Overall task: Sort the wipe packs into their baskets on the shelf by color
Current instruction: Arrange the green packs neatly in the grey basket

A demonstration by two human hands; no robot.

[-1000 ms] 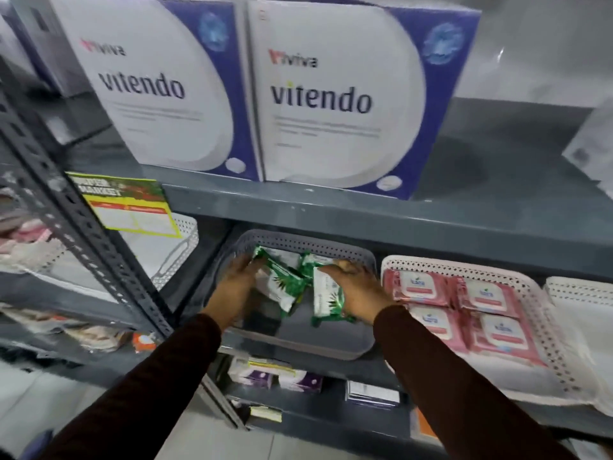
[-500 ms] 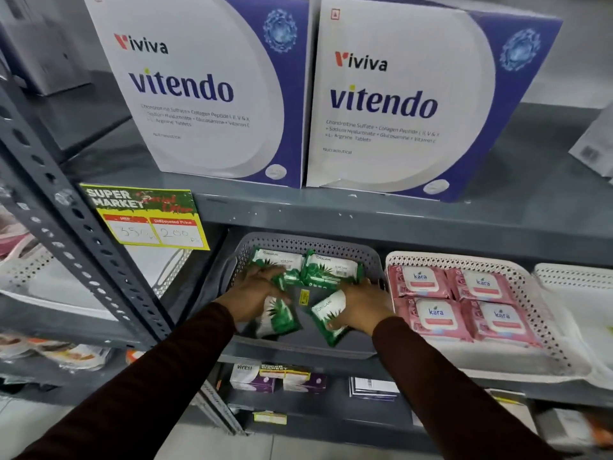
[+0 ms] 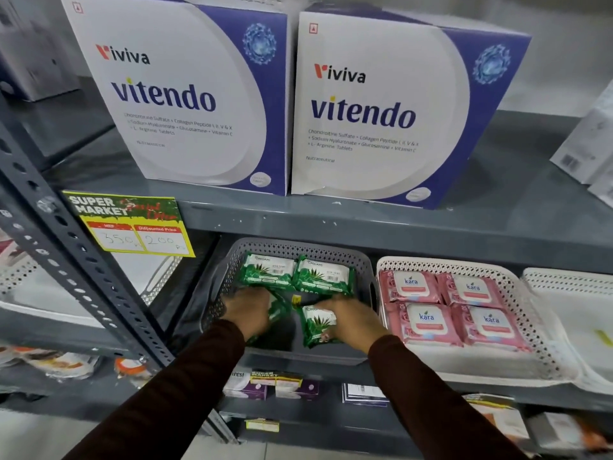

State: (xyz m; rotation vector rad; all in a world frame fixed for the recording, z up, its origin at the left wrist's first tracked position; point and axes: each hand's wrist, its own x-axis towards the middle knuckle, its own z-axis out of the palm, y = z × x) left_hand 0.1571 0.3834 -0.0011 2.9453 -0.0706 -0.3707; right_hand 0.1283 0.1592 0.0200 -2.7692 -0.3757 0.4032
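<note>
A grey perforated basket (image 3: 232,260) on the middle shelf holds several green wipe packs. Two green packs (image 3: 268,270) (image 3: 323,275) lie flat side by side at its back. My left hand (image 3: 247,310) grips a green pack (image 3: 277,308) at the front left, mostly hidden under the fingers. My right hand (image 3: 351,318) holds another green pack (image 3: 316,325) at the front right, tilted. A white perforated basket (image 3: 517,293) to the right holds several pink wipe packs (image 3: 411,287) laid flat in a block.
Two large white-and-blue Vitendo boxes (image 3: 381,107) stand on the shelf above. A yellow price tag (image 3: 132,227) hangs from that shelf's edge. A slotted grey upright (image 3: 66,247) runs down the left. Another white basket (image 3: 570,293) sits far right; small boxes (image 3: 275,386) fill the shelf below.
Both hands have drawn back to the front of the grey basket with a green pack each. Two green packs now lie flat at the basket's back.
</note>
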